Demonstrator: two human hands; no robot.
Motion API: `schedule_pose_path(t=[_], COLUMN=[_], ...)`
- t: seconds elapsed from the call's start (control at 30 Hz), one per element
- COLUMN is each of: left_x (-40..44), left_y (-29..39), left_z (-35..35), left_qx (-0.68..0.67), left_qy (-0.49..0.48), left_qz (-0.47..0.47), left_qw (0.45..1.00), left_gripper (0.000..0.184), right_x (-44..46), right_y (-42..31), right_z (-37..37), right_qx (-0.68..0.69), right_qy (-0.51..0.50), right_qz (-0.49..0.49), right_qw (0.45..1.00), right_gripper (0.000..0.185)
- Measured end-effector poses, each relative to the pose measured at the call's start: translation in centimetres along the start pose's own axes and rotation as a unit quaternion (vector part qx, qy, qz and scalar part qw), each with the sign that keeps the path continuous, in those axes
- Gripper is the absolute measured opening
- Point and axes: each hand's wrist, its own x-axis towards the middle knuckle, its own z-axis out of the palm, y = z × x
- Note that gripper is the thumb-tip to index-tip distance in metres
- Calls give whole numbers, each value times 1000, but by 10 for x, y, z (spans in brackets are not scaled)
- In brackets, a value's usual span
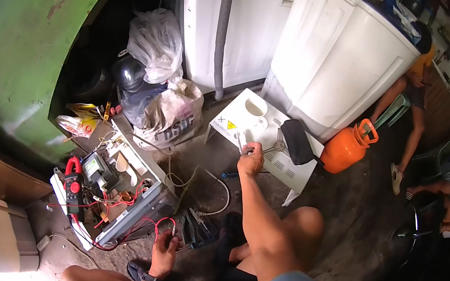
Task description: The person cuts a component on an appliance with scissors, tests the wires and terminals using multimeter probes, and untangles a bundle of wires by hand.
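**Right hand holds a small pale object over the white casing; left hand holds a red lead**

The person's right hand (251,161) is closed around a small pale object (241,141), which comes out from the fingers on the side of the white casing (281,176). The object is located at the near left edge of this casing, just in front of the white mug (255,108); whether it touches the surface, one cannot tell. The mug stands close to the far left corner. A yellow warning label (231,125) is to the left of the object, and a black pouch (297,142) lies toward the right corner.

The left hand (164,253) is lower and well apart from the casing. Its fingers are pinched narrow on the end of a red lead (167,219), which makes a loop above the hand. A dark watch (150,279) is on this wrist.

To the left of this hand there is an opened appliance (134,208) on the floor (337,246), with a metal transformer (99,172) and red wires inside. A red clamp meter (74,187) rests at its left edge. Some pliers (198,227) lie on the floor between the appliance and the person's leg. An orange gas cylinder (344,150) stands near the right corner of the casing.
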Motion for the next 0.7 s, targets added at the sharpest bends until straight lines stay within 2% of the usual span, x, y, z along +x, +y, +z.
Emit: schedule_pose_path(t=[0.13, 0.2, 0.33, 0.53, 0.6, 0.7], left_x=[3, 3, 2, -4, -6, -15], left_y=[0, 0, -5, -14, -9, 1], left_z=[2, 0, -4, -8, -6, -5], left_qx=[-1, 20, 25, 39, 50, 59], left_qy=[2, 2, 10, 17, 16, 16], left_qz=[-11, -21, -17, 1, 9, -9], left_qw=[1000, 1000, 999, 999, 999, 998], left_gripper=[30, 34, 33, 37, 38, 39], right_x=[9, 15, 19, 14, 14, 11], right_y=[-5, -4, -1, -1, -2, -2], right_z=[15, 19, 22, 21, 20, 13], right_qx=[-6, 14, 2, 12, -9, -7], right_qy=[-2, -8, -59, -72, -33, -33], right_qz=[-9, 19, 31, 28, 2, 21], right_qw=[1000, 1000, 998, 997, 999, 999], right_gripper=[22, 23, 27, 33, 36, 38])
